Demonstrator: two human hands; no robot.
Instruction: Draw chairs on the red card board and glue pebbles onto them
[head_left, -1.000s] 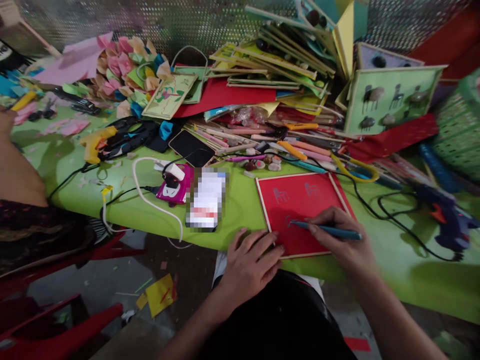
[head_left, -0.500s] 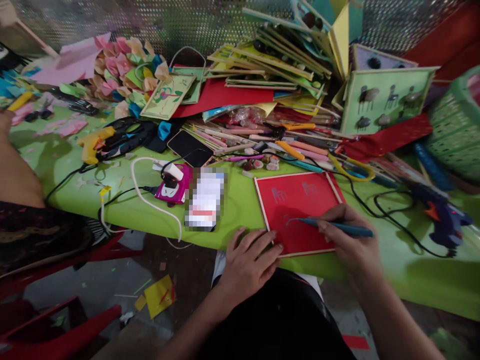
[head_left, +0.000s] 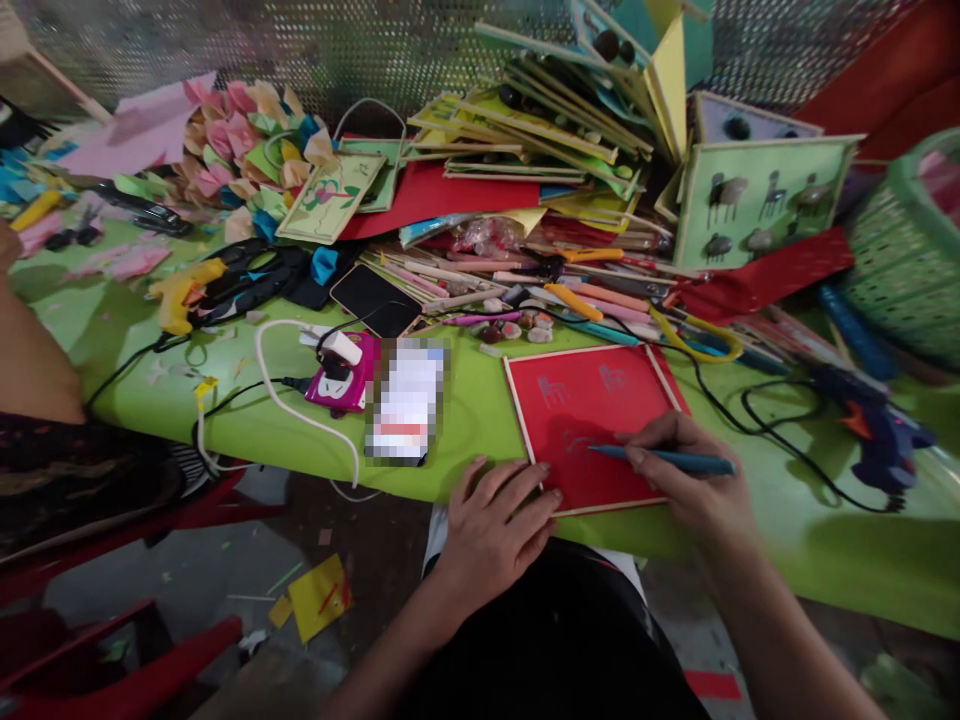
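Observation:
A red card with a pale stick frame point(head_left: 581, 400) lies on the green table point(head_left: 480, 420) in front of me, with small chair drawings near its top. My right hand point(head_left: 694, 475) is closed on a blue pen point(head_left: 667, 460), whose tip touches the card's lower middle. My left hand point(head_left: 499, 520) lies flat with fingers spread, pressing the card's lower left corner and the table edge.
A pink power adapter with white cable point(head_left: 341, 375), a dark phone point(head_left: 375, 298), a yellow glue gun point(head_left: 180, 295), a blue glue gun point(head_left: 877, 430), yellow-handled scissors point(head_left: 697, 340), pens, pebbles and stacked framed cards point(head_left: 540, 130) crowd the table. Another person's arm point(head_left: 30, 350) is at left. A green basket point(head_left: 911, 250) stands right.
The pen tip has shifted slightly over the card's lower middle, and a faint curved mark shows there. My left hand stays on the card's corner.

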